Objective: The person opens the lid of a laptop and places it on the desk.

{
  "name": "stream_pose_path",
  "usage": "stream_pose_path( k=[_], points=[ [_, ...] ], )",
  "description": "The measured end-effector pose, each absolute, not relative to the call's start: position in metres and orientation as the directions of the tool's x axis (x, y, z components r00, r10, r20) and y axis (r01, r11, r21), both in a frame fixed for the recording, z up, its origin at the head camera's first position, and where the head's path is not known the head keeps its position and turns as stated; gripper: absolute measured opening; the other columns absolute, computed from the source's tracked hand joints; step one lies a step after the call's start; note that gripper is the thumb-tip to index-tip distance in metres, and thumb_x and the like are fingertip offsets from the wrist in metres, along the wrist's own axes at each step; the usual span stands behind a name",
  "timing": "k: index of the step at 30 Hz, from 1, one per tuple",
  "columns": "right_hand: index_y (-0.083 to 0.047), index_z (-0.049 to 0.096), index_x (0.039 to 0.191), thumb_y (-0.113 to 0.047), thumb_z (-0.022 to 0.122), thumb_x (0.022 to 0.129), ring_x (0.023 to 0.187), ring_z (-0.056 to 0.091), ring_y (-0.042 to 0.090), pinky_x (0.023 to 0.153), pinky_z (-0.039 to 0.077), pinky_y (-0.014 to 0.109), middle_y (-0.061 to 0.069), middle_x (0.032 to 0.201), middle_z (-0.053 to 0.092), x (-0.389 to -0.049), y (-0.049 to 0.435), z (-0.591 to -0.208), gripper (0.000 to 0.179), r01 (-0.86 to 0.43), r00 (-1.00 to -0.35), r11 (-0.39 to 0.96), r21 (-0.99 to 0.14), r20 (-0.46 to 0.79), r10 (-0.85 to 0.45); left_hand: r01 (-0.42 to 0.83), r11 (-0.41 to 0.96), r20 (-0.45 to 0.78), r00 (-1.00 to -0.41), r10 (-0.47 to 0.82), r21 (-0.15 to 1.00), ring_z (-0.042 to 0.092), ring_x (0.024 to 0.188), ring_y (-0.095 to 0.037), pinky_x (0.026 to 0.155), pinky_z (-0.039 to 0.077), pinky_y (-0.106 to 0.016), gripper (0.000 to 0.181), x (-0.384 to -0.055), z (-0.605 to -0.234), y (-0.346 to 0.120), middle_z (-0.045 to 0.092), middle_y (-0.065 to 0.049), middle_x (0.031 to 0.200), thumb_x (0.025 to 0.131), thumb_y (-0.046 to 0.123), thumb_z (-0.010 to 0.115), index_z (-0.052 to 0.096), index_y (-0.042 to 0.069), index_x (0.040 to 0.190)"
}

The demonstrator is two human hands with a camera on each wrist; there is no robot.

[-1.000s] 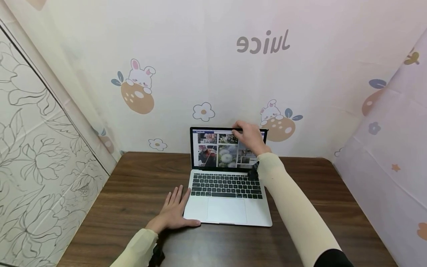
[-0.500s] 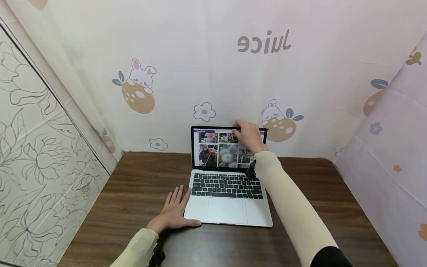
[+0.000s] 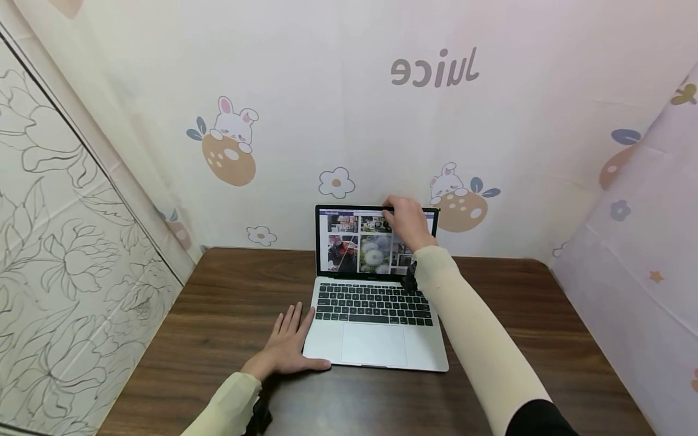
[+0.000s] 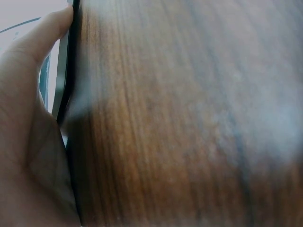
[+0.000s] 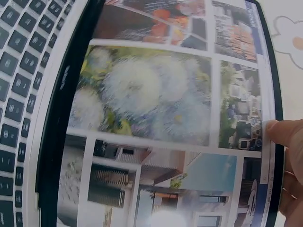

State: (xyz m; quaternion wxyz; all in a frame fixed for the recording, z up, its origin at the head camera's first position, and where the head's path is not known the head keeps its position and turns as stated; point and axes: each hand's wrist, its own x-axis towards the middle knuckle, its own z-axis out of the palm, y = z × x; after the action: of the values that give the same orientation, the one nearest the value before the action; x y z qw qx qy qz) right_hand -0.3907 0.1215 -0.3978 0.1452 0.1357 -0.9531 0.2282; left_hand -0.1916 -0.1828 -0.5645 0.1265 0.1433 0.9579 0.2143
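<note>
An opened silver laptop (image 3: pixel 373 345) sits on the brown wooden table, its lit screen (image 3: pixel 343 242) raised and filled with a grid of photos. My right hand (image 3: pixel 409 224) pinches the screen's top edge, right of the middle. In the right wrist view the thumb (image 5: pixel 280 131) lies on the front of the bezel, with the other fingers behind the lid. At the laptop's front left corner my left hand (image 3: pixel 286 351) rests with fingers spread on the table. Its thumb (image 4: pixel 54 23) lies along the front edge of the laptop base.
The wooden table (image 3: pixel 229 290) has rounded back corners. Behind it hangs a pale curtain (image 3: pixel 305 91) printed with rabbits and flowers, close to the screen. A panel with line-drawn flowers (image 3: pixel 71 260) stands at the left.
The head view has shifted slightly, so everything appears a little further right. The screen looks slightly more upright. Both hands keep their places on the laptop.
</note>
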Motion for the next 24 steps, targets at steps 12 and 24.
stream_pose_path(
  k=[12, 24],
  points=[
    [-0.006, 0.073, 0.121, -0.016, 0.066, 0.102, 0.107, 0.071, 0.031, 0.094, 0.057, 0.048, 0.015, 0.122, 0.074, -0.391, 0.130, -0.407, 0.023, -0.362, -0.888, 0.848, -0.386, 0.418, -0.189, 0.235, 0.879, -0.182, -0.925, 0.333, 0.415, -0.006, 0.161, -0.034, 0.127, -0.004, -0.057, 0.137, -0.202, -0.577, -0.181, -0.005, -0.014, 0.174, 0.065, 0.098, 0.057, 0.006, 0.024, 0.168],
    [-0.008, 0.059, 0.145, -0.020, 0.059, 0.105, 0.148, 0.041, 0.040, 0.125, 0.025, 0.058, 0.016, 0.150, 0.057, -0.373, 0.122, -0.414, 0.042, -0.458, -0.823, 0.878, -0.140, 0.440, -0.359, 0.221, 0.882, -0.193, -0.927, 0.323, 0.415, -0.004, 0.159, -0.045, 0.126, 0.003, -0.064, 0.130, -0.192, -0.558, -0.193, 0.003, -0.022, 0.173, 0.071, 0.088, 0.065, 0.015, 0.016, 0.167]
  ],
)
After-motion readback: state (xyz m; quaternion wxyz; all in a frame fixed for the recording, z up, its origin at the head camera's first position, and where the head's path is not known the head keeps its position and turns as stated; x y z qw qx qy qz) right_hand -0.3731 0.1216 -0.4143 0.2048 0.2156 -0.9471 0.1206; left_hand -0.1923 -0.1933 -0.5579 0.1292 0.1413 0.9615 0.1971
